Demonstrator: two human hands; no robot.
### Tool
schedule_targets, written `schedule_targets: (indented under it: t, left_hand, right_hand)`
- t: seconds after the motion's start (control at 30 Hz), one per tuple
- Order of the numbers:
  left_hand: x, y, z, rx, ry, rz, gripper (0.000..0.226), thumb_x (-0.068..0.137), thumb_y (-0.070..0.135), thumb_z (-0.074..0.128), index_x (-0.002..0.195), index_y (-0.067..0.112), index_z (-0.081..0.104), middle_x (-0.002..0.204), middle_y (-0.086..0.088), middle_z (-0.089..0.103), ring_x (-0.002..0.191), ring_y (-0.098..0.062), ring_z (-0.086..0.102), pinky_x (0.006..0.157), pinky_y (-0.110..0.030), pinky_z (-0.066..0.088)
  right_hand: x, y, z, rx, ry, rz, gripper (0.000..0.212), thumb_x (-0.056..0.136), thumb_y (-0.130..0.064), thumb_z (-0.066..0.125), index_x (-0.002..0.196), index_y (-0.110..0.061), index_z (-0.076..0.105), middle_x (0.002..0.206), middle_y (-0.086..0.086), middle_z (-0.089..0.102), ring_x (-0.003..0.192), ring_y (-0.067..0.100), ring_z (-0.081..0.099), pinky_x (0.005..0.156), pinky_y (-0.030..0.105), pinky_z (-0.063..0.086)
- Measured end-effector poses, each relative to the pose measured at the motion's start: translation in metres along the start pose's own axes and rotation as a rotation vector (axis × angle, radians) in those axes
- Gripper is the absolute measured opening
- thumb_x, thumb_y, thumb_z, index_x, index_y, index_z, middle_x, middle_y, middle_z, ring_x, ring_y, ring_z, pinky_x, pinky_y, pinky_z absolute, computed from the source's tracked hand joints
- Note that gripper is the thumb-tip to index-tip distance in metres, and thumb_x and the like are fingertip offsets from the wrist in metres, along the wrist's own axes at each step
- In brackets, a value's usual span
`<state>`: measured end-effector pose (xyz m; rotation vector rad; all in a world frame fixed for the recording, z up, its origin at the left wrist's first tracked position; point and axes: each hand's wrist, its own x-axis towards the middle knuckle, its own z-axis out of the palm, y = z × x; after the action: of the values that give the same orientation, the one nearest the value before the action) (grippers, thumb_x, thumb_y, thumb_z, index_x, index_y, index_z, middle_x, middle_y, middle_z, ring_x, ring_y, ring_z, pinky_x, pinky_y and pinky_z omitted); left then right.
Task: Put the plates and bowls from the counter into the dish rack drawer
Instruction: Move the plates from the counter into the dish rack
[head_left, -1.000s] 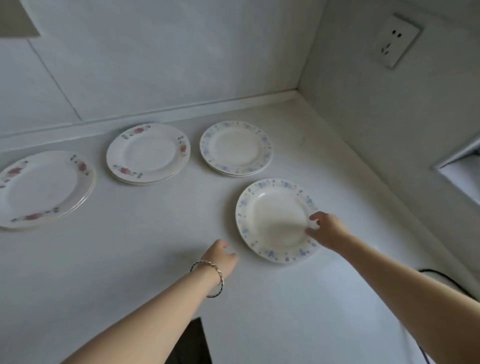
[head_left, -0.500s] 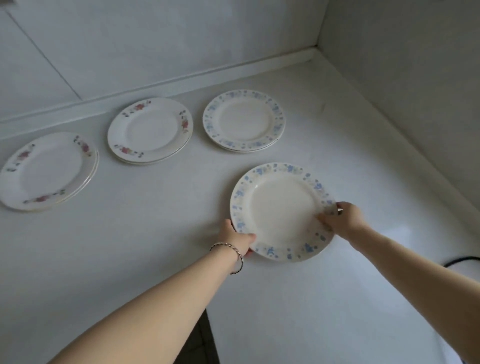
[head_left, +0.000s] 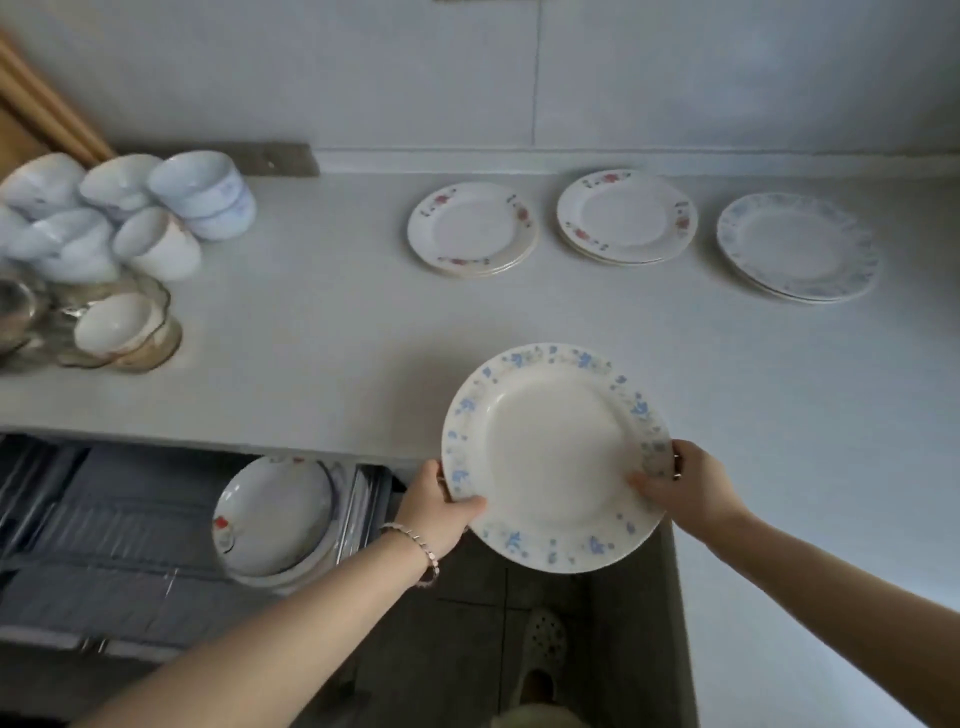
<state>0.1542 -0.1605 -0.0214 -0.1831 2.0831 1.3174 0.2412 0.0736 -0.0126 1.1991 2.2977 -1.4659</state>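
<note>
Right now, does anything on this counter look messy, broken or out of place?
Only the white bowls at the counter's far left: they lie tipped on their sides, leaning on one another in a loose heap. The three plate stacks sit flat and tidy. No spill or breakage shows.

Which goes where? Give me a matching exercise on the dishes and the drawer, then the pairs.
1 blue-flowered white plate
2 pile of white ceramic bowls
3 stack of faint blue-rimmed plates
4 grey wire dish rack drawer

A pulled open below the white counter
B counter's far right
C gripped by the left hand and right hand
D counter's left end

Pairs: 1-C, 2-D, 3-B, 4-A.
</note>
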Motion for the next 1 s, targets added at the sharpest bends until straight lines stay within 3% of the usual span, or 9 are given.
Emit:
schedule_targets:
  t: [0.13, 0.27, 0.37, 0.57, 0.7, 0.8, 0.9, 1.0]
  left_hand:
    - [-0.036, -0.065, -0.104, -0.062, 0.096, -0.014, 0.025, 0.077, 0.002, 0.066, 0.087, 0.016, 0.047, 0.091, -0.008, 0.064, 0.076, -0.021, 0.064, 0.067, -0.038, 0.058]
    - [-0.066, -0.135, -0.206, -0.127, 0.152, -0.036, 0.026, 0.076, 0.001, 0.066, 0.08, 0.019, 0.047, 0.085, -0.004, 0.063, 0.077, -0.021, 0.063, 0.068, -0.037, 0.057]
    - [-0.084, -0.18, -0.272, -0.127, 0.183, -0.068, 0.027, 0.077, 0.003, 0.067, 0.077, 0.021, 0.047, 0.081, 0.001, 0.062, 0.072, -0.018, 0.062, 0.064, -0.031, 0.057]
    - [-0.093, -0.24, -0.367, -0.098, 0.218, -0.204, 0.027, 0.075, 0.004, 0.069, 0.092, 0.01, 0.049, 0.098, -0.009, 0.062, 0.088, -0.023, 0.062, 0.064, -0.028, 0.056]
    - [-0.066, -0.256, -0.413, -0.039, 0.213, -0.278, 0.023, 0.076, 0.002, 0.067, 0.094, 0.008, 0.054, 0.099, -0.009, 0.063, 0.094, -0.026, 0.063, 0.074, -0.033, 0.057]
    - [-0.038, -0.264, -0.442, -0.004, 0.224, -0.313, 0.019, 0.078, 0.001, 0.066, 0.085, 0.012, 0.052, 0.093, -0.006, 0.061, 0.087, -0.023, 0.061, 0.066, -0.03, 0.056]
    - [-0.007, -0.27, -0.473, 0.014, 0.248, -0.373, 0.023, 0.079, -0.002, 0.064, 0.097, 0.007, 0.052, 0.099, -0.007, 0.06, 0.092, -0.025, 0.06, 0.064, -0.027, 0.054]
    - [0.027, -0.285, -0.504, 0.027, 0.248, -0.41, 0.026, 0.079, -0.005, 0.062, 0.101, 0.005, 0.053, 0.106, -0.01, 0.061, 0.101, -0.029, 0.061, 0.074, -0.031, 0.055]
  right_hand:
    - [-0.048, -0.037, 0.104, -0.06, -0.102, -0.058, 0.044, 0.08, -0.019, 0.071, 0.117, -0.003, 0.055, 0.103, 0.011, 0.065, 0.089, 0.027, 0.063, 0.068, 0.031, 0.051]
    - [-0.099, -0.063, 0.208, -0.053, -0.185, -0.08, 0.04, 0.078, -0.016, 0.072, 0.114, -0.005, 0.059, 0.091, 0.004, 0.065, 0.08, 0.02, 0.062, 0.063, 0.028, 0.053]
    - [-0.135, -0.077, 0.282, -0.022, -0.225, -0.017, 0.038, 0.078, -0.01, 0.072, 0.113, -0.002, 0.061, 0.1, 0.012, 0.067, 0.092, 0.03, 0.065, 0.082, 0.046, 0.056]
    - [-0.177, -0.09, 0.392, -0.016, -0.284, 0.053, 0.038, 0.075, -0.007, 0.074, 0.111, -0.001, 0.062, 0.092, 0.008, 0.066, 0.086, 0.027, 0.064, 0.08, 0.042, 0.057]
    - [-0.175, -0.1, 0.446, -0.009, -0.294, 0.088, 0.042, 0.075, -0.01, 0.073, 0.115, -0.002, 0.059, 0.096, 0.008, 0.066, 0.087, 0.026, 0.064, 0.084, 0.043, 0.056]
    - [-0.162, -0.111, 0.484, 0.003, -0.32, 0.109, 0.044, 0.078, -0.011, 0.07, 0.119, -0.002, 0.056, 0.105, 0.011, 0.066, 0.093, 0.028, 0.064, 0.085, 0.042, 0.055]
    - [-0.145, -0.124, 0.52, 0.003, -0.345, 0.129, 0.043, 0.08, -0.008, 0.063, 0.122, -0.003, 0.055, 0.108, 0.014, 0.066, 0.092, 0.029, 0.063, 0.078, 0.037, 0.054]
    - [-0.129, -0.137, 0.558, 0.054, -0.358, 0.182, 0.038, 0.081, -0.007, 0.06, 0.119, -0.007, 0.055, 0.105, 0.016, 0.067, 0.096, 0.035, 0.064, 0.087, 0.047, 0.054]
